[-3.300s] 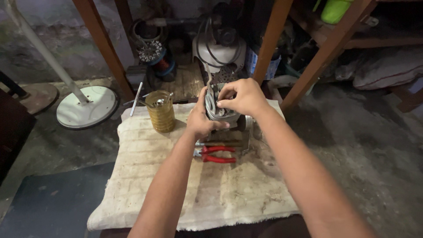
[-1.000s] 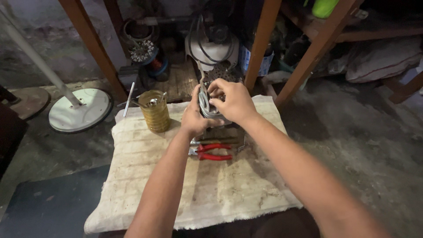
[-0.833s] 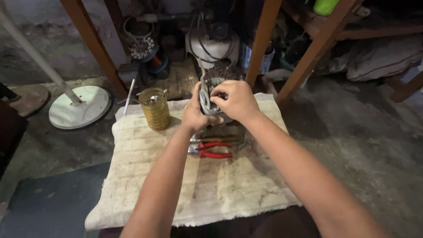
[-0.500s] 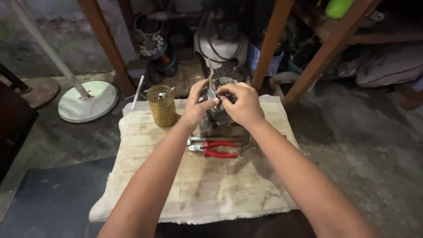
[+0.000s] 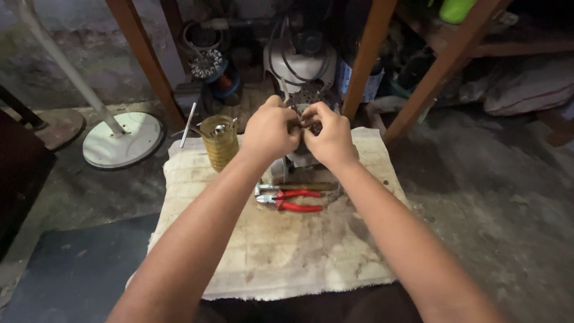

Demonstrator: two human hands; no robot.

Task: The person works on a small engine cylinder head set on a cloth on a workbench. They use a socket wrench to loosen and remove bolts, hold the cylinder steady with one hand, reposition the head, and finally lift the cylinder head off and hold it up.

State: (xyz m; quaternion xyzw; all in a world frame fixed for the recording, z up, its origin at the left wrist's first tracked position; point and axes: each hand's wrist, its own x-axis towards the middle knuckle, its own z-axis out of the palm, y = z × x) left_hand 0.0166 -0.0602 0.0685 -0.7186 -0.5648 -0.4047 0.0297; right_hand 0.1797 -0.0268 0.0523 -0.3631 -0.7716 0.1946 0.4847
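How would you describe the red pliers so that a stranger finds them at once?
Start at the pale stained cloth spread on the floor. Just below the two hands, the red-handled metal pliers lie flat on it. Nothing else on the cloth is red.

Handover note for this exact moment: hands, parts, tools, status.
Left hand and right hand: both raised together over the cloth, fingertips pinching a small metal part between them; what it is cannot be told.
Grey motor-like piece sits on the stained cloth just below the hands.
Red-handled pliers lie on the cloth, untouched, nearer the person.
Yellow jar holding small metal bits stands at the cloth's far left corner.
Done or left: not clear from the picture.
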